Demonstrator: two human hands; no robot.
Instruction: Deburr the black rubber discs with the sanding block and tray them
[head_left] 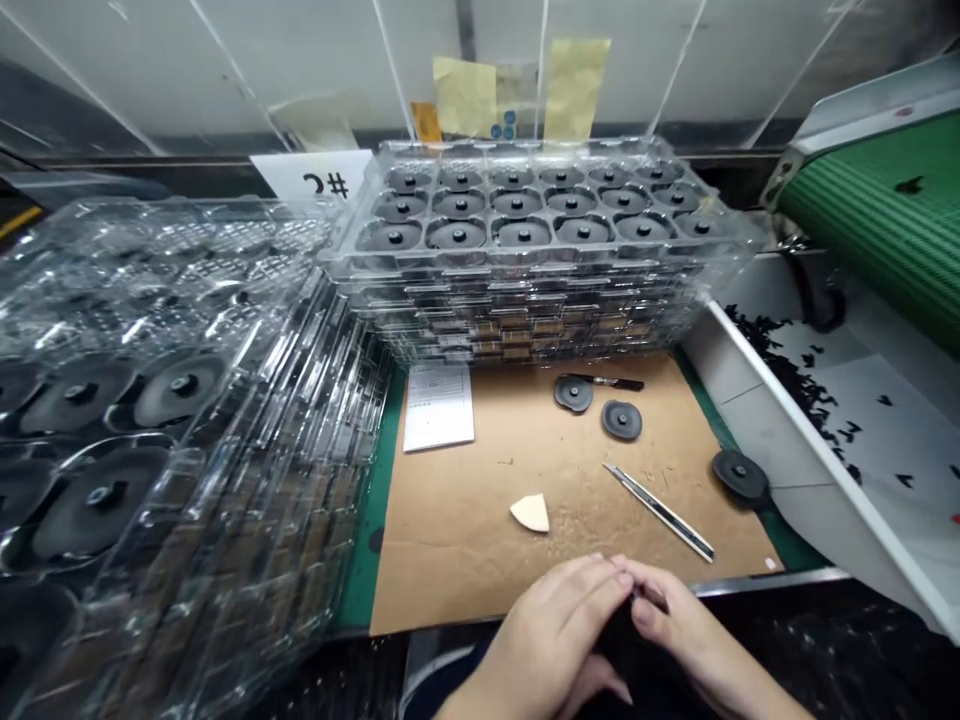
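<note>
My left hand (551, 635) and my right hand (686, 625) meet at the front edge of the table, fingertips touching. Both are closed, and whatever they may hold between them is hidden by the fingers; only a small dark spot shows there. Just beyond them on the brown paper sheet (465, 540) lies a cream wedge-shaped piece (532, 513), perhaps sponge. A utility knife (660, 510) rests to its right. Two dark rounded plastic parts (622, 420) with a central stud lie farther back, one touching a black pen (619, 382). Another dark part (741, 476) sits at the right.
Stacked clear trays (525, 255) filled with dark parts stand at the back. A second tray stack (300, 450) fills the left. A booklet (439, 410) lies between them. On the right are a white-walled bin (810, 430) with small black pieces and a green conveyor belt (892, 200).
</note>
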